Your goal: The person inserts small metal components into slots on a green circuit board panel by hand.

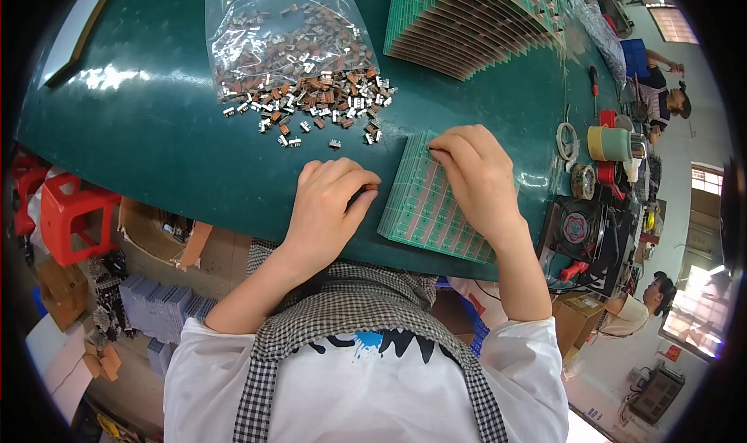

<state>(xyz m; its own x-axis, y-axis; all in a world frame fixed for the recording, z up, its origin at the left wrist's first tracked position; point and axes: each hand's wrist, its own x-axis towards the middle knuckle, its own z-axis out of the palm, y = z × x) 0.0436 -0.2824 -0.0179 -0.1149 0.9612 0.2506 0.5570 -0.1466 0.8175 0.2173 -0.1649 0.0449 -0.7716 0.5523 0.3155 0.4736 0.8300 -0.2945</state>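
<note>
A stack of green circuit boards (436, 202) with rows of copper-coloured strips lies near the table's front edge. Over its far left corner is my right hand (476, 175), thumb and fingers pinched on a small dark electronic component at the board's surface. Just left of the stack, my left hand (331, 202) is closed in a pinch. Something dark shows at its fingertips, too small to make out. Beyond my left hand, a pile of small metal-and-brown switch-like components (334, 97) spills from a clear plastic bag (288, 23).
Fanned circuit boards (467, 23) stand at the far right of the green table (156, 140). A green-and-yellow bottle (615, 143), tape roll (582, 182) and black fan (577, 227) sit on the right. Red stools (74, 217) are at left. Two people are at the right.
</note>
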